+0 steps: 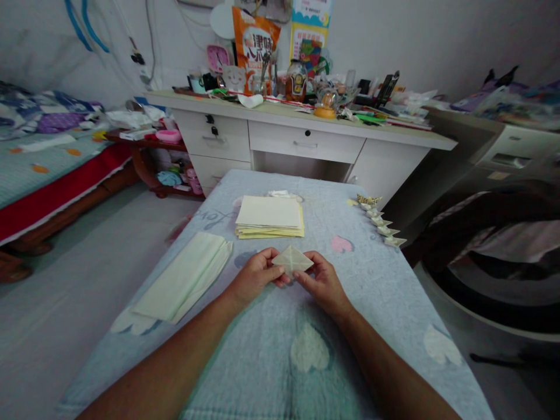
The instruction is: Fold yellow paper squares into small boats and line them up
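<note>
forearms [179, 350] converge, left hand [258, 270] and right hand [326, 284] pinching folded paper [291, 259] at opposite sides.

Left hand [261, 269] partly behind folded paper [291, 258], bed [56, 160] and washing machine [516, 153] cut off

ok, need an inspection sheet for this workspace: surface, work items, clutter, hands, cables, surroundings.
Surface: pale blue cloth with heart prints, covering the table.
Job's things: folded paper piece in hand; paper stack just beyond; folded pale bundle at left; row of small folded pieces along the right edge.
Clutter: snack bag, jar, pink clock and more crowd the desk.
Hands: left hand and right hand both hold the folded paper piece.
Cables: cord on the back wall.
Surroundings: bed left, desk ahead, round-doored appliance right.
</note>
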`<control>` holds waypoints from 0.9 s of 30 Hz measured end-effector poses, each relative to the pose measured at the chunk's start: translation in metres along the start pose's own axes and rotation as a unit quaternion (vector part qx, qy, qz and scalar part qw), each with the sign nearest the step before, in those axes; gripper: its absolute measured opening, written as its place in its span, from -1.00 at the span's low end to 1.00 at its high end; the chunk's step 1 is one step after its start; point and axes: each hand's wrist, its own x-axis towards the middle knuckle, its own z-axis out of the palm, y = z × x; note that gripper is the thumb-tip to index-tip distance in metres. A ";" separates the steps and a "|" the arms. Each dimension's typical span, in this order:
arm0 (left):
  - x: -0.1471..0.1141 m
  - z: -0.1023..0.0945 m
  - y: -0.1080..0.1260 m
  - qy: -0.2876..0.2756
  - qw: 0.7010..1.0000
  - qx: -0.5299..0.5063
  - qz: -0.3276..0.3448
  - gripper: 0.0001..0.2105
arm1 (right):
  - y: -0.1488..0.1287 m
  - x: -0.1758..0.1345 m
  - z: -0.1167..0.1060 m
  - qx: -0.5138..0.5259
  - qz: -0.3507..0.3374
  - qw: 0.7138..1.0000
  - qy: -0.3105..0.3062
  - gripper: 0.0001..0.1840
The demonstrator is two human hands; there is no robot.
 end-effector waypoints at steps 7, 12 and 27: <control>0.001 -0.002 -0.006 0.011 0.994 0.089 0.058 -0.82 | -0.008 -0.003 0.001 0.028 0.030 0.999 -0.034 -0.78; 0.001 -0.005 -0.003 0.065 0.988 0.110 0.087 -0.72 | -0.007 -0.003 0.002 0.034 0.060 0.995 -0.073 -0.77; -0.002 0.000 0.000 0.073 0.972 0.157 0.157 -0.97 | -0.011 -0.003 0.003 -0.140 -0.112 0.984 0.020 -0.78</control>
